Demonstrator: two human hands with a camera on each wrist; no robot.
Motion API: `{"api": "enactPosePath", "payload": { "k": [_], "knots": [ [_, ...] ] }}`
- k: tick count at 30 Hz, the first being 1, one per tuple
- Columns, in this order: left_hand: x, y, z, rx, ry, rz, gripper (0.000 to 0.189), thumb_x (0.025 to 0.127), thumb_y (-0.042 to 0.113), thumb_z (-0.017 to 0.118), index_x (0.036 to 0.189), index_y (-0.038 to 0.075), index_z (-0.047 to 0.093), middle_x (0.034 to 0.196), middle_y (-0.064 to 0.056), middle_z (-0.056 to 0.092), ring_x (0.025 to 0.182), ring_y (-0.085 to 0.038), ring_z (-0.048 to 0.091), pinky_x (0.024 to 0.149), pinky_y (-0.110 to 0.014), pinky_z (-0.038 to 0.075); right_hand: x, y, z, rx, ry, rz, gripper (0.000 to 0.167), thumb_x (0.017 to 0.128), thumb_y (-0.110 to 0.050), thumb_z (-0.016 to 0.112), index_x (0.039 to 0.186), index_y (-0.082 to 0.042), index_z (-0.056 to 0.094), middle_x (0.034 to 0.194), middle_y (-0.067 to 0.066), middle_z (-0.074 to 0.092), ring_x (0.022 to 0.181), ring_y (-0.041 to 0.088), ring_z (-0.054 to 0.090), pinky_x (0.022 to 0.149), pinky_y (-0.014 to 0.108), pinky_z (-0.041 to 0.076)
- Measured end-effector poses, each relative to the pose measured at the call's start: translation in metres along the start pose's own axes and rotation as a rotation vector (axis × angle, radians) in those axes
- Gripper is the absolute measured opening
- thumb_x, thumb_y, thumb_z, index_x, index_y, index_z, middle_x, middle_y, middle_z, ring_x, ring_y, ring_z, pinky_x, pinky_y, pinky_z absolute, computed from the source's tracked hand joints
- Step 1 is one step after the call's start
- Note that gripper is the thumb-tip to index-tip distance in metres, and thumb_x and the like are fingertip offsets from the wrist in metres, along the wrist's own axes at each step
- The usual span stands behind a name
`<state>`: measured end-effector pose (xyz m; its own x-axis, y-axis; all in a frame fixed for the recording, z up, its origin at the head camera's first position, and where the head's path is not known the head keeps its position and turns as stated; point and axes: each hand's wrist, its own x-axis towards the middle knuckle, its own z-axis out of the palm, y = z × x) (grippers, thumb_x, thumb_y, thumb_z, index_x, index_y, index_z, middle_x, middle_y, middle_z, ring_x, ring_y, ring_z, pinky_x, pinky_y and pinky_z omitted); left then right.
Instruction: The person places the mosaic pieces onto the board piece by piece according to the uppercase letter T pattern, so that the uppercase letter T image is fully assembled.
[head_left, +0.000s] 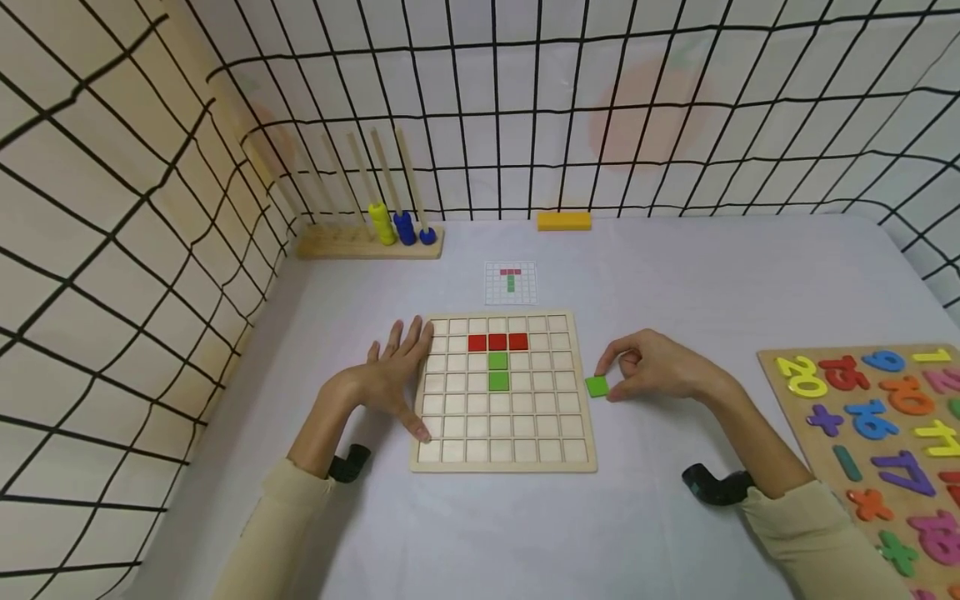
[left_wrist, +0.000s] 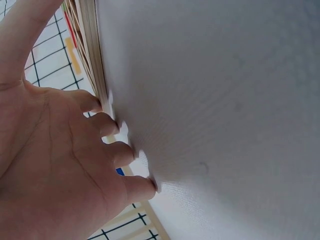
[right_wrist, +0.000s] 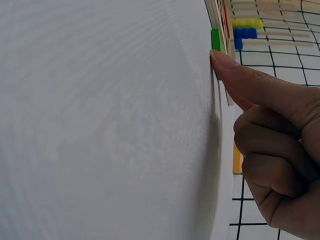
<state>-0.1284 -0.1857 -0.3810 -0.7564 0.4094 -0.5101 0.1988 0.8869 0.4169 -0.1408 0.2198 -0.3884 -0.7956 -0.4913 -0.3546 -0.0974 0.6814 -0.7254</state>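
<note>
A wooden grid board (head_left: 457, 429) lies flat on the white table. Three red square tiles (head_left: 497, 342) form a row on it, with two green square tiles (head_left: 498, 381) in a column below the middle one. Spread out, the left hand (head_left: 390, 379) rests at the board's left edge, its thumb on the lower left corner cells. Just beyond the right edge, the right hand (head_left: 656, 367) pinches a green tile (head_left: 597, 387) between thumb and forefinger, other fingers curled in. In the right wrist view, that green tile (right_wrist: 215, 40) is at the thumb tip, close to the tabletop.
Behind the board lies a small pattern card (head_left: 511, 283) showing a red and green T. An abacus (head_left: 367, 242) with yellow and blue beads stands back left, a yellow block (head_left: 564, 222) at the back. A number puzzle board (head_left: 817, 442) lies right. Black wire mesh (head_left: 495, 117) encloses the table.
</note>
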Motion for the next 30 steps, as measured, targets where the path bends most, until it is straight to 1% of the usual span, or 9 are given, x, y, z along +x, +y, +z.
{"api": "enactPosePath", "payload": {
  "k": [2, 5, 7, 10, 13, 16, 21, 25, 30],
  "knots": [
    [-0.001, 0.0, 0.0, -0.004, -0.003, -0.001, 0.161, 0.06, 0.045, 0.1, 0.164, 0.009, -0.017, 0.17, -0.015, -0.028, 0.157, -0.041, -0.027, 0.124, -0.072, -0.008, 0.0, -0.001, 0.0, -0.008, 0.011, 0.007, 0.035, 0.078, -0.01, 0.088, 0.109, -0.001, 0.073, 0.061, -0.004, 0.041, 0.058, 0.01, 0.039, 0.055, 0.023, 0.031],
    [0.0, 0.0, 0.0, -0.005, -0.004, -0.001, 0.161, 0.06, 0.045, 0.1, 0.164, 0.008, -0.017, 0.17, -0.015, -0.028, 0.157, -0.041, -0.027, 0.124, -0.072, -0.008, -0.002, -0.004, -0.003, -0.012, 0.054, 0.028, 0.035, 0.08, -0.011, 0.087, 0.11, -0.002, 0.074, 0.063, -0.003, 0.041, 0.061, 0.012, 0.039, 0.059, 0.024, 0.032],
    [0.0, 0.001, 0.0, -0.005, -0.003, -0.005, 0.161, 0.059, 0.045, 0.101, 0.164, 0.009, -0.016, 0.17, -0.015, -0.028, 0.157, -0.041, -0.027, 0.124, -0.072, -0.007, -0.003, -0.009, -0.003, 0.011, 0.078, 0.037, 0.035, 0.08, -0.012, 0.087, 0.111, -0.002, 0.074, 0.065, -0.002, 0.04, 0.063, 0.012, 0.039, 0.06, 0.025, 0.032],
    [0.0, 0.001, 0.0, -0.004, -0.002, -0.009, 0.161, 0.059, 0.045, 0.101, 0.164, 0.009, -0.016, 0.171, -0.015, -0.027, 0.157, -0.041, -0.027, 0.124, -0.071, -0.007, 0.0, -0.02, 0.002, 0.06, 0.096, 0.012, 0.036, 0.08, -0.014, 0.088, 0.11, -0.001, 0.073, 0.066, -0.002, 0.036, 0.065, 0.012, 0.037, 0.06, 0.026, 0.031],
    [0.0, 0.001, 0.0, -0.004, -0.001, -0.01, 0.161, 0.059, 0.045, 0.101, 0.164, 0.009, -0.016, 0.171, -0.015, -0.027, 0.157, -0.041, -0.027, 0.124, -0.071, -0.007, 0.006, -0.035, 0.014, 0.102, 0.092, -0.016, 0.035, 0.079, -0.014, 0.089, 0.108, -0.001, 0.073, 0.065, -0.003, 0.034, 0.064, 0.013, 0.034, 0.059, 0.027, 0.029],
    [0.001, 0.001, 0.0, -0.005, -0.002, -0.01, 0.162, 0.059, 0.045, 0.101, 0.164, 0.009, -0.016, 0.17, -0.014, -0.028, 0.157, -0.04, -0.028, 0.124, -0.071, -0.008, 0.014, -0.052, 0.028, 0.115, 0.087, -0.016, 0.032, 0.079, -0.013, 0.088, 0.106, -0.002, 0.073, 0.062, -0.003, 0.033, 0.062, 0.013, 0.032, 0.059, 0.027, 0.028],
    [0.001, 0.0, 0.0, 0.0, -0.01, -0.016, 0.162, 0.059, 0.045, 0.101, 0.164, 0.011, -0.018, 0.17, -0.012, -0.03, 0.157, -0.039, -0.03, 0.125, -0.07, -0.009, 0.027, -0.077, 0.051, 0.134, 0.07, -0.014, 0.029, 0.078, -0.007, 0.087, 0.104, -0.003, 0.073, 0.058, -0.003, 0.036, 0.057, 0.013, 0.033, 0.062, 0.027, 0.032],
    [0.002, 0.0, 0.001, -0.001, -0.015, -0.004, 0.161, 0.06, 0.045, 0.1, 0.164, 0.011, -0.018, 0.17, -0.013, -0.03, 0.156, -0.039, -0.03, 0.125, -0.07, -0.009, 0.033, -0.087, 0.065, 0.137, 0.055, -0.009, 0.027, 0.077, -0.003, 0.087, 0.101, -0.003, 0.074, 0.055, -0.003, 0.038, 0.054, 0.011, 0.034, 0.061, 0.026, 0.036],
    [0.001, 0.0, 0.0, 0.003, -0.006, -0.004, 0.16, 0.06, 0.045, 0.1, 0.164, 0.01, -0.017, 0.17, -0.014, -0.028, 0.157, -0.039, -0.028, 0.125, -0.07, -0.008, 0.038, -0.095, 0.076, 0.101, 0.042, -0.008, 0.026, 0.076, -0.004, 0.088, 0.099, -0.003, 0.074, 0.053, -0.003, 0.041, 0.052, 0.01, 0.036, 0.053, 0.023, 0.03]
  ]
}}
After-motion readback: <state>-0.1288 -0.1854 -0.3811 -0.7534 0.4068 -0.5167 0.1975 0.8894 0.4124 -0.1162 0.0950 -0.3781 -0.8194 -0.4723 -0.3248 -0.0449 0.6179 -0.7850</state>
